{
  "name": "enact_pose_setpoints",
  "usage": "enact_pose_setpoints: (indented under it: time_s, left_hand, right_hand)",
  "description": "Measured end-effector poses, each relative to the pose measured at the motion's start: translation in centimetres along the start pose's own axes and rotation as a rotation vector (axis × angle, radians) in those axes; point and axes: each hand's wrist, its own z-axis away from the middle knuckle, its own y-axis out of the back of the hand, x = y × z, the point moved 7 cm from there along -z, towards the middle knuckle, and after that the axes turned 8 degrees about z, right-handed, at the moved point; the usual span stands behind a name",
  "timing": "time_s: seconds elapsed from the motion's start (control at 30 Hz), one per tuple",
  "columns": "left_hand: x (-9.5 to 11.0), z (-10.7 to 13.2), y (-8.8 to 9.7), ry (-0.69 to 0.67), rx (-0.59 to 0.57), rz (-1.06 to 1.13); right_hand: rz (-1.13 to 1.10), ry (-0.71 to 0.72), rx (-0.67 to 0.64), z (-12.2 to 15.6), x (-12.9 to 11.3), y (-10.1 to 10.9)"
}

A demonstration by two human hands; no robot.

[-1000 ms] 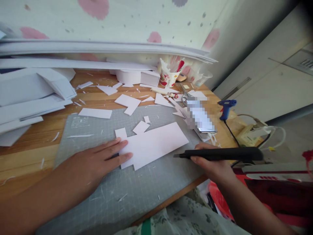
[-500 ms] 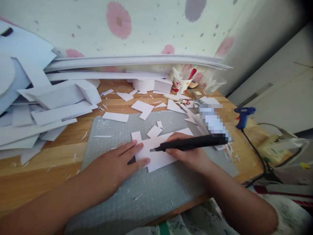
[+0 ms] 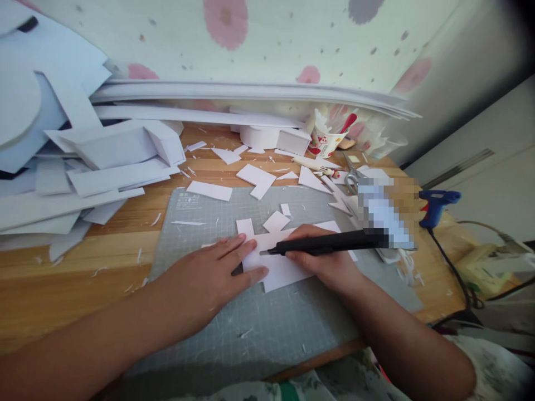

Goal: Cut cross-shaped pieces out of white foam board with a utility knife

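Note:
In the head view a white foam board piece (image 3: 292, 273) with stepped edges lies on the grey cutting mat (image 3: 196, 328). My left hand (image 3: 217, 273) rests flat on its left end, fingers spread, pressing it down. A black craft knife (image 3: 330, 243) is gripped in my right hand (image 3: 330, 264), which sits over the right part of the board. The knife lies at a low slant, its short blade pointing left, close to my left fingertips. Whether the tip touches the board I cannot tell. Small white offcuts (image 3: 276, 221) lie just beyond the board.
White boards and folded pieces (image 3: 112, 150) are heaped at the left. Scraps (image 3: 254, 179) litter the wooden table (image 3: 125, 267). At the back stand a paper cup (image 3: 325, 142) and, nearby, scissors (image 3: 353, 170). A blue glue gun (image 3: 437, 209) with its cord is at the right.
The view has shifted, so the scene sits farther right and slightly higher. My hands, the craft knife and the board keep almost the same arrangement.

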Motion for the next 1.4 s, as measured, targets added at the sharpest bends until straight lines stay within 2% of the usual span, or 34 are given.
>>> enact_pose_setpoints:
  time_s: [0.17, 0.5, 0.57, 0.7, 0.87, 1.0, 1.13, 1.27, 1.4]
  left_hand:
    - [0.1, 0.2, 0.0, -0.004, 0.039, 0.004]
    - [0.2, -0.1, 0.1, 0.016, -0.025, 0.035]
    - [-0.1, 0.1, -0.4, 0.011, 0.007, 0.032]
    - [-1.3, 0.6, -1.5, -0.032, 0.175, -0.037]
    - [-2.8, 0.8, -3.2, -0.103, 0.272, -0.114]
    - [-3.7, 1.1, -4.4, -0.090, 0.318, -0.149]
    - [-4.2, 1.2, -5.3, -0.097, 0.307, -0.140]
    - [-3.2, 1.0, -3.5, -0.092, 0.287, -0.144]
    - [-1.4, 0.3, -1.1, 0.005, 0.024, 0.019]
  right_hand:
    - [0.002, 0.009, 0.003, 0.1, -0.1, -0.1]
    - [0.041, 0.029, 0.018, 0.1, 0.0, -0.2]
    - [0.031, 0.040, 0.023, 0.1, -0.1, -0.3]
    - [0.018, 0.058, 0.036, 0.0, -0.2, -0.5]
    - [0.002, 0.026, 0.057, -0.3, 0.2, -0.6]
    - [-0.026, -0.024, 0.053, -0.4, 0.3, -0.7]
    - [0.004, -0.104, 0.051, -0.4, 0.5, -0.6]
    - [0.027, -0.132, 0.010, -0.3, 0.5, -0.6]
    - [0.066, -0.102, -0.008, 0.0, 0.4, -0.3]
